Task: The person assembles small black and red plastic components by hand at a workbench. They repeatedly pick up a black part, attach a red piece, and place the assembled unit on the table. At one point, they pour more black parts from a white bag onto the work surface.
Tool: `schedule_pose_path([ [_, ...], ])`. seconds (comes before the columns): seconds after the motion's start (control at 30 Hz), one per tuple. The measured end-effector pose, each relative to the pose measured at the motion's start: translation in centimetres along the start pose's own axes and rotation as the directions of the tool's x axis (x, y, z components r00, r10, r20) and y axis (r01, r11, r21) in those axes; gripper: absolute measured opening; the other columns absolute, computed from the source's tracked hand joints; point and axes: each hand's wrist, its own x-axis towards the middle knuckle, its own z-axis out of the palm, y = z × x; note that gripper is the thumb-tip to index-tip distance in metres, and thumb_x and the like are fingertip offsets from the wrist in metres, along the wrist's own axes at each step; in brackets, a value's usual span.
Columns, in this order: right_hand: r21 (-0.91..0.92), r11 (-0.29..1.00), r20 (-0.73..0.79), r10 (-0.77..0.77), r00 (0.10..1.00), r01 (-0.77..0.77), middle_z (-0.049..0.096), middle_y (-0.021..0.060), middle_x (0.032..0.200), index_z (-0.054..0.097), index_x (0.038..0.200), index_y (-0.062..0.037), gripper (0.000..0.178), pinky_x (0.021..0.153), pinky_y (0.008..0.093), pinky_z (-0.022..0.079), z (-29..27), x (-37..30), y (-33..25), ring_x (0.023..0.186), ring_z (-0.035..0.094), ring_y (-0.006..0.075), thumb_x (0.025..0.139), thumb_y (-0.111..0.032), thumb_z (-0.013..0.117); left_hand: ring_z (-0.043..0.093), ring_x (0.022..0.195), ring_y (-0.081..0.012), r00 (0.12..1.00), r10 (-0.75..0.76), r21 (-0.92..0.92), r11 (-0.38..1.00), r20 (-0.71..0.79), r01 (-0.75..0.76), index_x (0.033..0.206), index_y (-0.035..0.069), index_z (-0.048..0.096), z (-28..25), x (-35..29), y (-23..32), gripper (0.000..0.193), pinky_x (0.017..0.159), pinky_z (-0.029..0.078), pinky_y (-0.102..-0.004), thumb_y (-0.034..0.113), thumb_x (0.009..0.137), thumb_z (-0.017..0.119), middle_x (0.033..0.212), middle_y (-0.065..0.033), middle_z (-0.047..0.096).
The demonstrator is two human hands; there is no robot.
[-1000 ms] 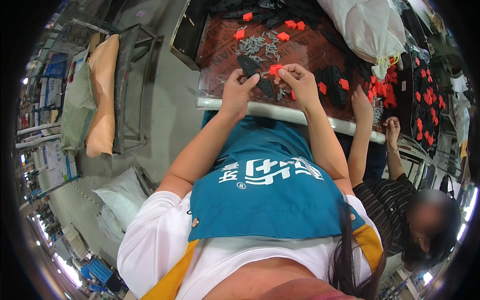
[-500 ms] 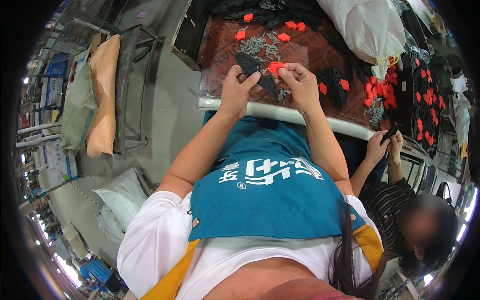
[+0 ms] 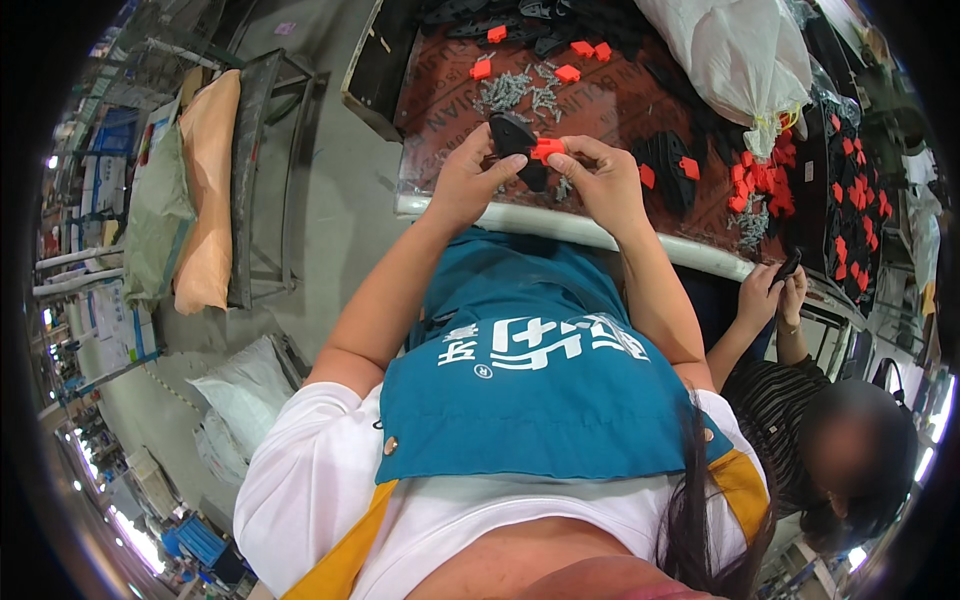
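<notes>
My left hand (image 3: pixel 468 182) is closed on a black plastic part (image 3: pixel 511 132) with a rounded end, its thumb on the near side. A small red plastic piece (image 3: pixel 546 149) is pinched between the thumb and fingers of my right hand (image 3: pixel 606 186). The red piece meets the side of the black part; whether it sits inside it I cannot tell. Both hands are just above the near edge of the reddish-brown table (image 3: pixel 440 150). Beyond them lies a pile of small grey screws (image 3: pixel 505 92), with several loose red pieces (image 3: pixel 568 74) around it.
More black parts (image 3: pixel 668 172) lie to the right, near a heap of red pieces (image 3: pixel 775 185). A white sack (image 3: pixel 735 60) rests at the far right. A white padded edge (image 3: pixel 600 234) borders the table. At right, a co-worker's hands (image 3: pixel 765 292) hold a black part.
My right hand has brought the red piece against the black part. My left hand has turned the black part a little and shifted slightly to the right.
</notes>
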Motion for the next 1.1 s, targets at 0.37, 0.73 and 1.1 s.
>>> schedule_pose_path([
  [0.37,-0.275,0.954,0.049,-0.107,0.993,0.116,0.063,0.0134,0.067,0.068,0.096,-0.0039,0.017,0.055,0.0303,0.045,0.0,-0.2,1.2,0.056,0.059,0.0195,0.083,-0.015,0.068,0.059,0.086,-0.0089,0.993,-0.062,-0.069,0.995,0.105,0.069,0.116,0.003,0.055,-0.8,-0.1,-1.3,0.027,0.072,0.049,-0.0238,0.009,0.09,0.06,0.103,-0.003,0.063],
  [0.73,-0.415,0.891,-0.111,-0.252,0.961,0.186,0.065,0.0158,0.081,0.066,0.101,-0.0036,0.026,0.065,0.0392,0.048,2.3,-0.3,2.6,0.07,0.062,0.0325,0.081,-0.019,0.066,0.059,0.091,-0.0106,0.992,-0.113,-0.258,0.962,-0.062,0.094,0.119,0.003,0.053,1.5,-0.1,-2.5,0.026,0.079,0.05,-0.027,0.011,0.094,0.055,0.104,-0.0045,0.061],
  [1.1,-0.84,0.487,0.036,-0.387,0.921,0.238,0.059,0.0102,0.087,0.06,0.098,-0.0007,0.042,0.08,0.0386,0.045,1.7,-1.3,4.6,0.089,0.054,0.0304,0.069,-0.028,0.074,0.059,0.077,-0.0126,0.926,-0.372,-0.678,0.663,0.07,0.317,0.109,0.006,0.052,4.1,-0.2,-4.9,0.021,0.076,0.049,-0.0283,0.023,0.098,0.048,0.088,-0.0024,0.06],
])
